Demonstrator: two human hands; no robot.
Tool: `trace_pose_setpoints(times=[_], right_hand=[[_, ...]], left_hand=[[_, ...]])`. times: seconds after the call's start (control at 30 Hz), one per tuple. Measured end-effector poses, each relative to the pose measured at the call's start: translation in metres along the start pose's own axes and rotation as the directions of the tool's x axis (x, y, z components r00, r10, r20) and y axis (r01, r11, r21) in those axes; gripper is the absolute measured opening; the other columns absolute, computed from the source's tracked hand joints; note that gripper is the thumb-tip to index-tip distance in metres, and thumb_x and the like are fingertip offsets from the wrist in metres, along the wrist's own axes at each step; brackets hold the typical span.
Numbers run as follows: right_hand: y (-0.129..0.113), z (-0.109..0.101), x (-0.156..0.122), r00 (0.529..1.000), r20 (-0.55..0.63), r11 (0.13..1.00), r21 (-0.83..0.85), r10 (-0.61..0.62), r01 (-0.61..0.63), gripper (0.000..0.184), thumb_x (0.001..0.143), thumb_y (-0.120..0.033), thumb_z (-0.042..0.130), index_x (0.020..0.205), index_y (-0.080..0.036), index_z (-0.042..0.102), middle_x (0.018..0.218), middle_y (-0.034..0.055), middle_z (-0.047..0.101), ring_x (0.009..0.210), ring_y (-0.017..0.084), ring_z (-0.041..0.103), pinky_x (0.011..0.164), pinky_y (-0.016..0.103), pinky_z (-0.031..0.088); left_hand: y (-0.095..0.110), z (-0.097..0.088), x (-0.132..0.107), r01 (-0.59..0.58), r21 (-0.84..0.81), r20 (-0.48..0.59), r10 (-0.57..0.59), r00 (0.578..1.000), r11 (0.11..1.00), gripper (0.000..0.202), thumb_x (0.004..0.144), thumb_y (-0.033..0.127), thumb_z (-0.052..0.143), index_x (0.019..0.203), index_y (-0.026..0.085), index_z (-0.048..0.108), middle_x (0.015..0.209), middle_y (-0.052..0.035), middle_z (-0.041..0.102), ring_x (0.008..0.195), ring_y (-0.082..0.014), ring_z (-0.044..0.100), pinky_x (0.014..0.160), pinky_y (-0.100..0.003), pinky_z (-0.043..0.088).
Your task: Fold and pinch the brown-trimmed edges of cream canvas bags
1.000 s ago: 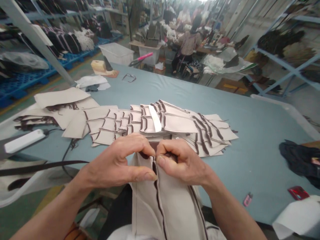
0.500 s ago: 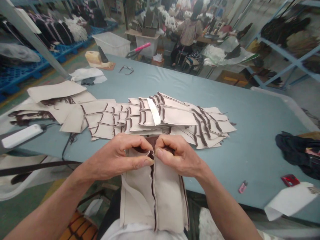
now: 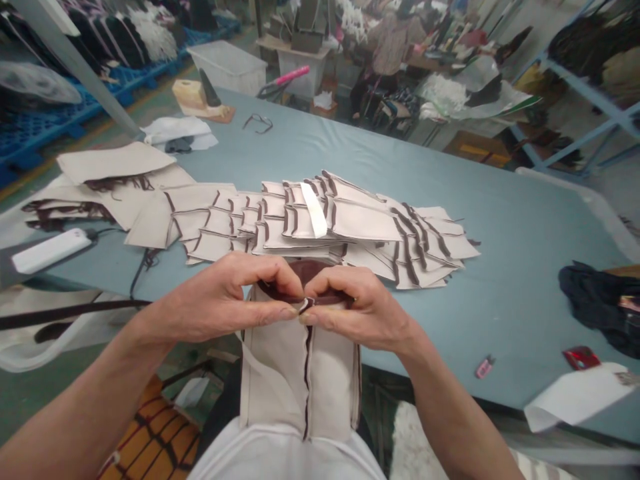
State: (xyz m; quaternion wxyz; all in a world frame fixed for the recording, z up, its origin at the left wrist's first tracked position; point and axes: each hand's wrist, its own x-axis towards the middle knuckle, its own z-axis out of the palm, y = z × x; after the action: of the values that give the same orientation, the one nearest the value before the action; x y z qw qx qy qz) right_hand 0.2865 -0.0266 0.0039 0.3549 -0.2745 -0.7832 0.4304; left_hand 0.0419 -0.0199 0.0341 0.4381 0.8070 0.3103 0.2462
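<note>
While the head camera looks down, what are the hands doing?

— Both are curled, not spread. The left hand (image 3: 235, 293) and the right hand (image 3: 360, 310) each pinch a dark brown binding (image 3: 327, 301) between thumb and fingers, along the top edge of a beige canvas panel (image 3: 277, 380), their thumbs almost touching

— Where's that panel?

— Held in front of the person's white shirt (image 3: 280, 453), just off the edge of the counter (image 3: 500, 313), with a fanned pile of similar panels (image 3: 363, 223) beyond it

— Anything hard to make out?

— Fingers hide most of the pinched spot. Only a small pale end shows between the thumbs, so I can't tell how the binding lies there
</note>
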Motion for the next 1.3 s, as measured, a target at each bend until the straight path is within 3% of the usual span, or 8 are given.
trace_pose_setpoints(times=[0.2, 0.5, 0.73, 0.93, 1.17, 1.3], right_hand=[[0.002, 0.001, 0.0, 0.998, -0.026, 0.998, 0.047, -0.051, 0.052, 0.015, 0.097, -0.03, 0.077, 0.092, -0.015, 0.075, 0.077, 0.0014, 0.071, 0.066, 0.012, 0.059, 0.062, 0.023, 0.046], [-0.001, -0.001, 0.003, 0.992, -0.054, 0.976, -0.193, -0.111, 0.099, 0.009, 0.097, -0.024, 0.073, 0.09, -0.018, 0.072, 0.078, 0.0023, 0.073, 0.073, 0.015, 0.065, 0.073, 0.028, 0.049], [-0.004, -0.002, 0.004, 0.992, -0.064, 0.979, -0.179, -0.109, 0.096, 0.009, 0.099, -0.02, 0.068, 0.09, -0.018, 0.07, 0.08, 0.0029, 0.075, 0.074, 0.015, 0.067, 0.073, 0.028, 0.05], [-0.005, 0.0, 0.007, 0.995, -0.047, 0.989, -0.118, -0.093, 0.087, 0.011, 0.099, -0.019, 0.065, 0.088, -0.019, 0.068, 0.081, 0.0027, 0.074, 0.076, 0.015, 0.066, 0.076, 0.029, 0.049], [-0.001, 0.004, 0.012, 0.996, -0.054, 0.993, -0.096, -0.076, 0.071, 0.007, 0.095, -0.019, 0.064, 0.089, -0.02, 0.066, 0.081, 0.0018, 0.073, 0.077, 0.016, 0.064, 0.077, 0.031, 0.049], [0.0, 0.004, 0.013, 0.995, -0.077, 0.993, -0.1, -0.063, 0.055, 0.007, 0.093, -0.017, 0.062, 0.087, -0.021, 0.064, 0.082, 0.0019, 0.073, 0.077, 0.016, 0.064, 0.077, 0.031, 0.049]], left_hand=[[0.004, 0.001, -0.002, -0.057, 0.073, -0.034, 0.059, 0.998, 0.996, 0.006, 0.095, 0.017, 0.072, 0.098, 0.021, 0.075, 0.088, 0.0022, 0.08, 0.078, -0.0102, 0.074, 0.075, -0.015, 0.054], [0.013, 0.004, 0.001, -0.117, 0.353, -0.077, 0.154, 0.985, 0.928, 0.011, 0.096, 0.012, 0.064, 0.094, 0.019, 0.073, 0.087, 0.0, 0.081, 0.079, -0.0121, 0.075, 0.074, -0.019, 0.053], [0.01, 0.008, 0.004, -0.116, 0.487, -0.079, 0.176, 0.981, 0.865, 0.017, 0.093, 0.011, 0.058, 0.09, 0.019, 0.072, 0.082, -0.001, 0.079, 0.072, -0.0133, 0.072, 0.071, -0.023, 0.05], [0.007, 0.002, 0.013, 0.003, 0.247, -0.116, 0.027, 0.993, 0.969, 0.014, 0.084, 0.012, 0.062, 0.074, 0.019, 0.069, 0.061, 0.0078, 0.067, 0.051, -0.0057, 0.056, 0.053, -0.016, 0.041], [0.004, -0.001, 0.019, 0.196, 0.015, -0.092, -0.194, 0.977, 0.981, 0.015, 0.08, 0.023, 0.061, 0.067, 0.018, 0.066, 0.057, 0.005, 0.061, 0.051, -0.0082, 0.052, 0.048, -0.016, 0.04], [0.004, 0.0, 0.02, 0.223, -0.027, -0.097, -0.224, 0.97, 0.975, 0.014, 0.079, 0.022, 0.061, 0.068, 0.017, 0.066, 0.057, 0.005, 0.06, 0.051, -0.0077, 0.05, 0.047, -0.015, 0.038]])
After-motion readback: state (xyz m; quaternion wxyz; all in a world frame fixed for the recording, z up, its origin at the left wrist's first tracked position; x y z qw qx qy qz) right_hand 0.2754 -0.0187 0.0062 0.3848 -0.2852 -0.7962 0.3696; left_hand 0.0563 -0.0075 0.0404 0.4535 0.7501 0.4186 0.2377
